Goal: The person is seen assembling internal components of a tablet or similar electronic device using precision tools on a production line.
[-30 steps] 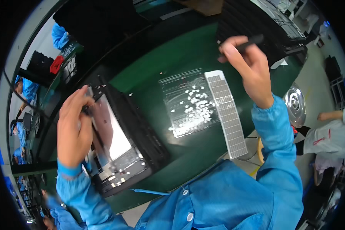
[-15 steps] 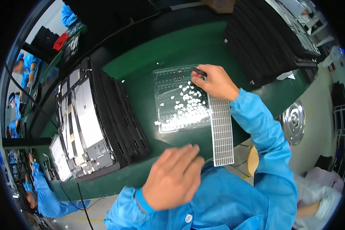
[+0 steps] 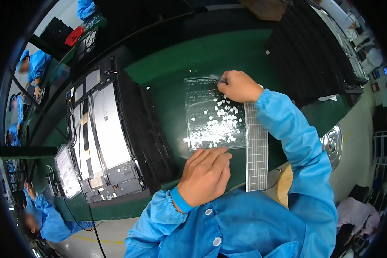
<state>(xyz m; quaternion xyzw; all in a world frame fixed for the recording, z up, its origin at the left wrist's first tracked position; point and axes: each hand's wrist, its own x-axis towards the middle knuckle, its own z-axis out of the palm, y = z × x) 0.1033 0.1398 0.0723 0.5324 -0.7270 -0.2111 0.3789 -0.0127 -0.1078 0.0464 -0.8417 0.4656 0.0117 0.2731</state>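
A clear plastic tray (image 3: 193, 107) with rows of small moulded pockets lies on the green bench. Small white tabbed pieces (image 3: 221, 124) are heaped loosely over its middle and front. At the tray's far right corner, my right hand (image 3: 238, 87) pinches a slim pen-shaped tool (image 3: 217, 78), whose exact kind is unclear. My left hand (image 3: 205, 174) is palm down at the tray's front edge, fingers stretched forward, holding nothing visible. Along the tray's right side runs a long white sheet with a grid of grey cells (image 3: 256, 150), partly beneath my right forearm.
To the left stands a stack of black-framed device panels (image 3: 105, 129) with exposed inner parts. Another tall black stack (image 3: 314, 56) is at the back right. A round metal stool top (image 3: 332, 144) shows beyond the bench's right edge. Co-workers in blue (image 3: 51, 219) are at far left.
My left hand has moved forward to the tray's front edge. My right hand stays at the far corner, with the tool at a different angle. The whole view has shifted slightly.
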